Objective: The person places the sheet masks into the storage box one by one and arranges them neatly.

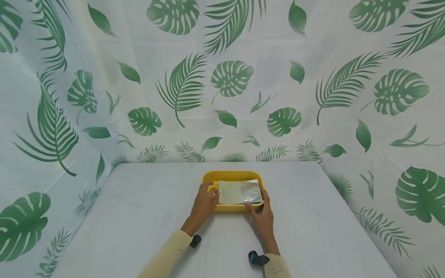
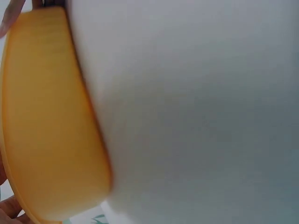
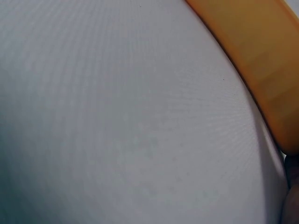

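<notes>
A shallow yellow plastic tray (image 1: 233, 175) with rounded corners stands on the white table. Inside it lies a flat silvery-white sachet (image 1: 238, 192) with small print, which reaches toward the right end. My left hand (image 1: 204, 199) holds the tray's left end with bent fingers over the rim, its thumb near the sachet's left edge. At the right end my right hand (image 1: 262, 214) grips the tray, fingers along the outer wall and thumb at the front rim by the sachet's corner. The left wrist view shows the tray's outer wall (image 2: 51, 116); part of that wall (image 3: 261, 60) appears in the right wrist view.
The white tabletop (image 1: 149, 212) spreads around the tray on all sides. Behind it and at both sides hang white sheets (image 1: 264, 146) printed with green leaves. A dark device (image 1: 258, 258) is worn on the right wrist, another (image 1: 196, 241) on the left.
</notes>
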Action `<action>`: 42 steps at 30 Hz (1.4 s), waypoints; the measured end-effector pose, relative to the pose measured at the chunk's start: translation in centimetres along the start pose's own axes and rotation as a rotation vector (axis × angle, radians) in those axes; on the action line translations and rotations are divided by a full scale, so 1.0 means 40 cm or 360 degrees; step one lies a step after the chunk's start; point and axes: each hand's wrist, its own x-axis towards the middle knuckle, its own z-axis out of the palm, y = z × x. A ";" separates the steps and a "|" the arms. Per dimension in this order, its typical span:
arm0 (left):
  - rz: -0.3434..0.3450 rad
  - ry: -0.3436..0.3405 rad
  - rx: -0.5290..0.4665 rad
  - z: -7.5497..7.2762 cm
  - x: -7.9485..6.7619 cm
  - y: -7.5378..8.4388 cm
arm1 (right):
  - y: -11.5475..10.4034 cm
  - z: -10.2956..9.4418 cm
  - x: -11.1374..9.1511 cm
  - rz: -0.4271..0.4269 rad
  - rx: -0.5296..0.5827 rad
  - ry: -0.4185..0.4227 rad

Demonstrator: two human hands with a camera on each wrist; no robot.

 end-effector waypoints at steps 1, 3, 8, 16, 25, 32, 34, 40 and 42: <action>0.0009 0.0001 -0.0016 -0.004 -0.011 0.000 | 0.000 0.000 0.001 0.0001 0.0002 0.0006; -0.0053 -0.0039 -0.0099 -0.012 -0.038 0.000 | 0.001 0.000 -0.002 0.0019 -0.0003 -0.0008; -0.0459 -0.0235 -0.0367 -0.025 -0.110 -0.004 | 0.003 0.001 -0.028 0.0087 -0.0044 -0.0075; -0.0642 -0.0099 -0.0456 -0.040 -0.107 -0.029 | -0.008 0.020 -0.028 0.0040 0.0022 -0.0047; -0.0799 -0.0011 -0.0369 -0.007 -0.095 -0.081 | 0.023 0.058 -0.035 0.0111 0.0131 -0.0064; -0.0738 0.0000 -0.0429 0.060 -0.055 -0.122 | 0.060 0.060 -0.035 0.0229 0.0060 -0.0060; -0.0716 0.0008 -0.0452 0.068 -0.038 -0.130 | 0.066 0.061 -0.029 0.0259 0.0043 -0.0077; -0.0722 -0.0025 -0.0449 0.085 -0.016 -0.142 | 0.075 0.065 -0.025 0.0317 -0.0012 -0.0088; -0.0743 -0.0065 -0.0433 0.090 -0.019 -0.142 | 0.078 0.066 -0.029 0.0314 -0.0019 -0.0080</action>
